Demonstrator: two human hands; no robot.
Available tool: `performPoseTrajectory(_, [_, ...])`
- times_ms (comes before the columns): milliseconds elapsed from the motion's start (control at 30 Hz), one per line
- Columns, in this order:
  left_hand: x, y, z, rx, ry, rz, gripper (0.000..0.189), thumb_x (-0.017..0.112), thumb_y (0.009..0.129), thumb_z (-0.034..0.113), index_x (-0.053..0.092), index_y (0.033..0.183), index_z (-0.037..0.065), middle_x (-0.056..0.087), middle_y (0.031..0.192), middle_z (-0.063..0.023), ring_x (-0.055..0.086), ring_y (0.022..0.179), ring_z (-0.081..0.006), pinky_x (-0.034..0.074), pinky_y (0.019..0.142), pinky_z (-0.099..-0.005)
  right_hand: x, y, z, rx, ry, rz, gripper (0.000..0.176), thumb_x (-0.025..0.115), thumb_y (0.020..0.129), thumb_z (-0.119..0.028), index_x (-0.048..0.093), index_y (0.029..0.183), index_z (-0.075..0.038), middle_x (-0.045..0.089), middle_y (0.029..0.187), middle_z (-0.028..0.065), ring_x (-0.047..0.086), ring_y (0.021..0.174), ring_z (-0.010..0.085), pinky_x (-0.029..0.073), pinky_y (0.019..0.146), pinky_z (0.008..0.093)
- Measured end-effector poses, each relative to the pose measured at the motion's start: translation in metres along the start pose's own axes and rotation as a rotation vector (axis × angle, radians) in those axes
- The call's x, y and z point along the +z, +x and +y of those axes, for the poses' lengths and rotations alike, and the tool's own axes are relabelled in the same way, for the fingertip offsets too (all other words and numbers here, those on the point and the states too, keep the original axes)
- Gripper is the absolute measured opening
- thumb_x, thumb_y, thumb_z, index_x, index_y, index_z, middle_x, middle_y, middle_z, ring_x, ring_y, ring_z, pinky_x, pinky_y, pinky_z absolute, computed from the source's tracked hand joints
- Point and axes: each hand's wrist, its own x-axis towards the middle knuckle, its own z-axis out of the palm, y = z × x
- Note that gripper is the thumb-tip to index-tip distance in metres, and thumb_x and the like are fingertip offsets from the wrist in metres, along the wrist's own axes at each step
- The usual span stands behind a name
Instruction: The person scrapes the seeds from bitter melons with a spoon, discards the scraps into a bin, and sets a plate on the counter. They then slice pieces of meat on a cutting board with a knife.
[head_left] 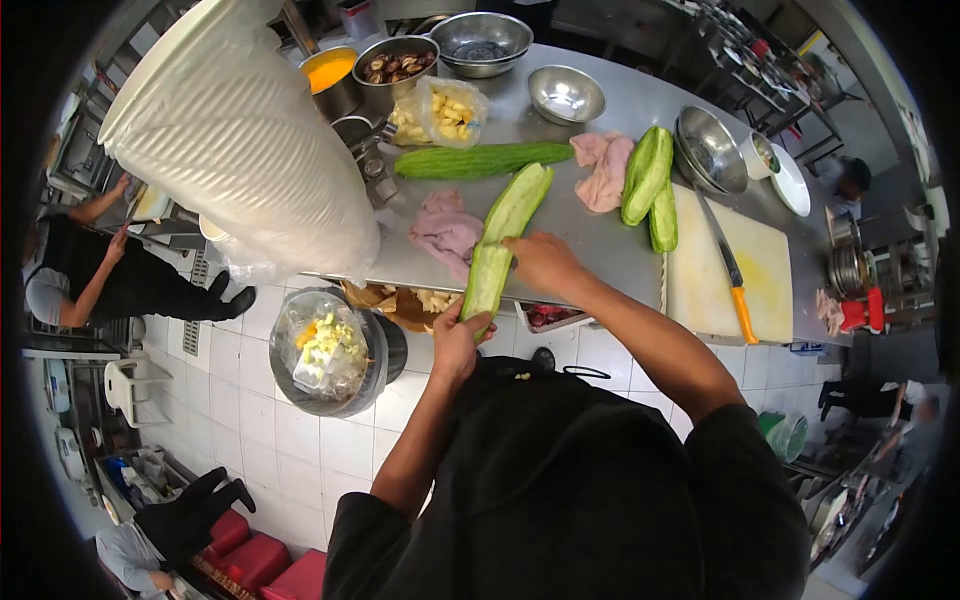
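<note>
My left hand (456, 343) is wrapped around the near end of a long green gourd half (515, 205), its pale cut face turned up. The gourd slants over the table's front edge. My right hand (545, 268) is closed, with its fingertips against the gourd's cut face about midway along; anything in those fingers is hidden. A crumpled pink cloth (446, 232) lies left of the gourd. Beyond it rests a whole green gourd (480, 159). Several hollowed gourd halves (648, 178) are stacked to the right, beside another pink cloth (603, 170).
A knife (735, 265) with an orange handle lies on the cutting board (690, 285). Tall stacked white containers (250, 150) in plastic stand at left. Metal bowls (567, 95) line the back. A lined waste bin (335, 350) stands below. Other people (110, 250) work nearby.
</note>
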Motion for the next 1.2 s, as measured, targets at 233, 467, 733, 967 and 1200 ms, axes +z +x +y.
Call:
performPoseTrajectory(233, [0.009, -0.002, 0.001, -0.011, -0.200, 0.015, 0.044, 0.059, 0.095, 0.005, 0.051, 0.138, 0.002, 0.065, 0.110, -0.0094, 0.067, 0.088, -0.0191, 0.059, 0.080, -0.0317, -0.035, 0.036, 0.041, 0.160, -0.072, 0.224, 0.028, 0.053, 0.084, -0.012, 0.070, 0.105, -0.006, 0.068, 0.103, 0.0222, 0.066, 0.099, 0.0383, 0.051, 0.087, 0.0491])
performPoseTrajectory(467, [0.016, -0.005, -0.001, -0.058, -0.310, 0.020, 0.043, 0.056, 0.097, 0.006, 0.049, 0.139, 0.000, 0.063, 0.115, -0.0105, 0.066, 0.092, -0.0204, 0.058, 0.082, -0.0315, -0.041, 0.072, 0.056, 0.203, -0.249, 0.307, 0.023, 0.054, 0.083, -0.014, 0.071, 0.094, -0.004, 0.070, 0.095, 0.0195, 0.068, 0.093, 0.0360, 0.054, 0.078, 0.0488])
performPoseTrajectory(733, [0.012, -0.003, -0.003, -0.033, -0.229, 0.062, 0.043, 0.054, 0.096, -0.001, 0.050, 0.138, -0.002, 0.064, 0.112, -0.0118, 0.064, 0.083, -0.0185, 0.057, 0.074, -0.0278, -0.013, 0.045, 0.022, -0.055, -0.331, 0.116, 0.021, 0.057, 0.081, -0.013, 0.072, 0.091, -0.004, 0.071, 0.089, 0.0185, 0.070, 0.084, 0.0362, 0.055, 0.069, 0.0493])
performPoseTrajectory(967, [0.006, 0.002, -0.009, -0.007, -0.161, 0.010, 0.042, 0.054, 0.095, -0.001, 0.051, 0.137, -0.003, 0.064, 0.112, -0.0126, 0.064, 0.080, -0.0184, 0.057, 0.072, -0.0278, -0.014, 0.063, 0.048, 0.045, -0.269, 0.271, 0.022, 0.056, 0.082, -0.014, 0.073, 0.093, -0.005, 0.071, 0.090, 0.0188, 0.070, 0.085, 0.0364, 0.055, 0.076, 0.0471])
performPoseTrajectory(1200, [0.019, -0.003, 0.005, 0.012, -0.230, 0.015, 0.038, 0.051, 0.101, 0.021, 0.053, 0.135, 0.003, 0.063, 0.118, -0.0094, 0.063, 0.099, -0.0193, 0.055, 0.081, -0.0310, -0.016, 0.023, 0.017, -0.068, -0.249, 0.150, 0.021, 0.058, 0.079, -0.012, 0.074, 0.090, -0.005, 0.071, 0.088, 0.0186, 0.070, 0.084, 0.0362, 0.055, 0.076, 0.0462])
